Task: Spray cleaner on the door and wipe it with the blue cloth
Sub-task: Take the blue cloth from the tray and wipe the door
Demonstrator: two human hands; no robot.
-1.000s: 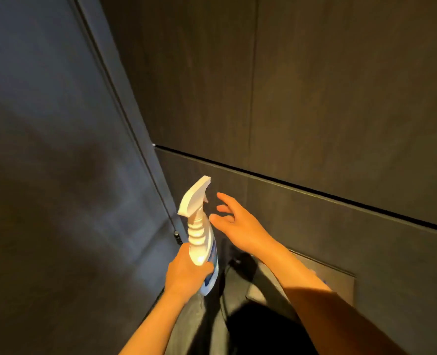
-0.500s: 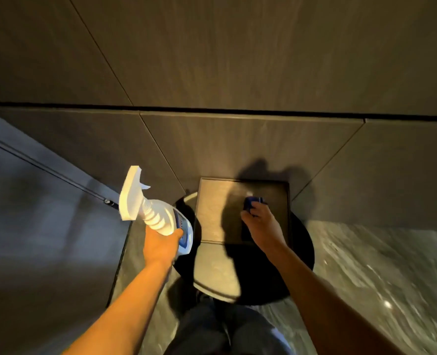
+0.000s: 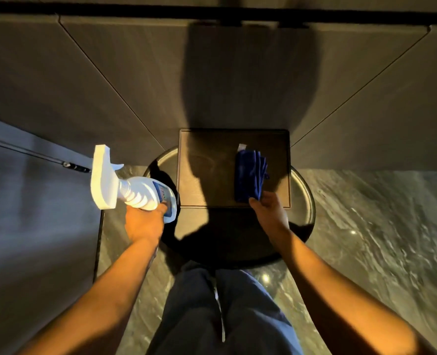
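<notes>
Centrally, a round dark desk (image 3: 305,201) with a thin raised rim is seen from above, and a rectangular dark tray (image 3: 207,170) with rounded corners and a matte, faintly smudged surface is set on it against the wall. On the right part of the tray lies the blue cloth (image 3: 249,176), folded into a long soft bundle with layered edges and a small white tag at its far end. Its near end is pinched by the fingers (image 3: 256,201) of the right hand (image 3: 270,213), which are closed on the fabric. At left of centre, the spray bottle (image 3: 145,192) is gripped by the left hand (image 3: 143,222), the fingers clenched around its body near the blue label. The bottle is of smooth white plastic, with a ribbed, spiralled neck and a blocky angular trigger head pointing toward the upper left of the frame. It is tilted and held above the left edge of the desk. Along the left edge of the frame, the door (image 3: 33,226) is seen as a flat, dark, matte panel, well apart from the cloth. The wall panels (image 3: 109,73) in the upper half are finished in a dull brown wood-like grain, split by thin seams. In the lower right, the floor (image 3: 379,226) is of glossy, veined grey stone. Dark blue trousers (image 3: 225,316) fill the lower centre.
</notes>
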